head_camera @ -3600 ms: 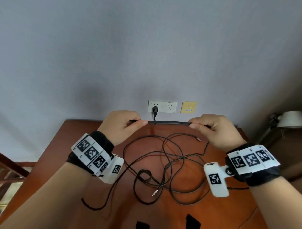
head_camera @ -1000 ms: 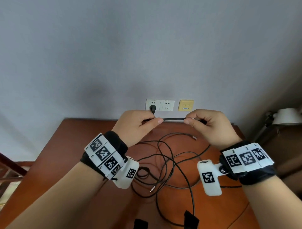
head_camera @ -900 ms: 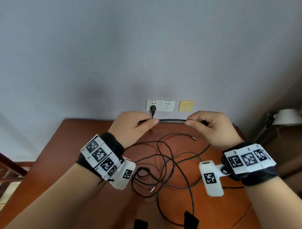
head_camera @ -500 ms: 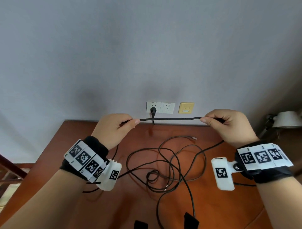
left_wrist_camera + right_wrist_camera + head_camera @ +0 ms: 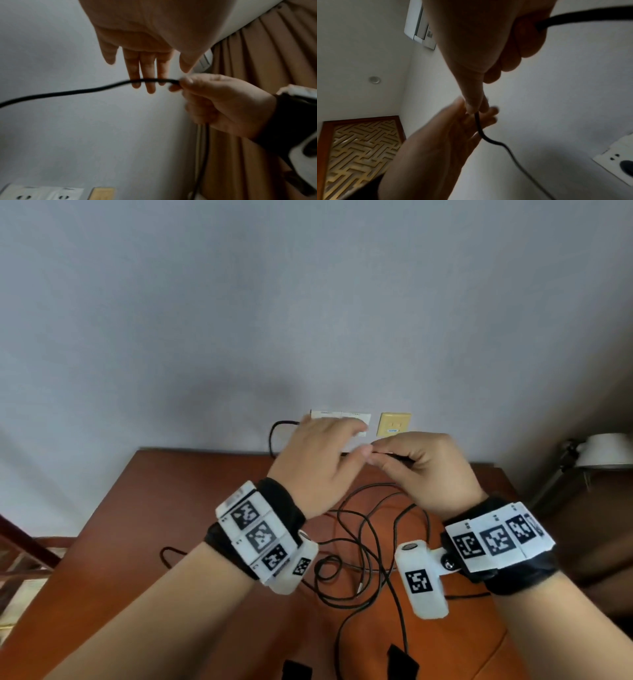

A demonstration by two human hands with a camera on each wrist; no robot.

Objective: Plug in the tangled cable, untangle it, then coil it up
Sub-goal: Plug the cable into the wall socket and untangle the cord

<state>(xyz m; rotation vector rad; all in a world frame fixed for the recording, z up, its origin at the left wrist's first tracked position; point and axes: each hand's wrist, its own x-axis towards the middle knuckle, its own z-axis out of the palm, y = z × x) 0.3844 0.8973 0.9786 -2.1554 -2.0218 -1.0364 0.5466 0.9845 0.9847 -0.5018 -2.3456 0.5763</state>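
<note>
A thin black cable (image 5: 359,529) lies in tangled loops on the brown table (image 5: 171,508); one stretch rises in a slack loop (image 5: 271,433) beside the white wall outlet (image 5: 342,416). My right hand (image 5: 375,455) pinches the cable between thumb and forefinger in front of the wall. My left hand (image 5: 356,440) is right beside it with straight fingers (image 5: 145,75); the cable (image 5: 68,92) runs across them, unheld. The right wrist view shows the pinch (image 5: 474,108) and the black plug (image 5: 626,164) seated in the outlet. In the head view my left hand hides the plug.
A yellow wall plate (image 5: 394,424) sits right of the outlet. At the far right stands a white lamp (image 5: 606,450), and a wooden chair (image 5: 20,546) is at the left edge. Two dark straps (image 5: 400,662) show at the table's near edge.
Half a second ago both hands held the cable stretched between them. My left hand has let go, opened and moved right to meet the right hand; the freed stretch now hangs slack.
</note>
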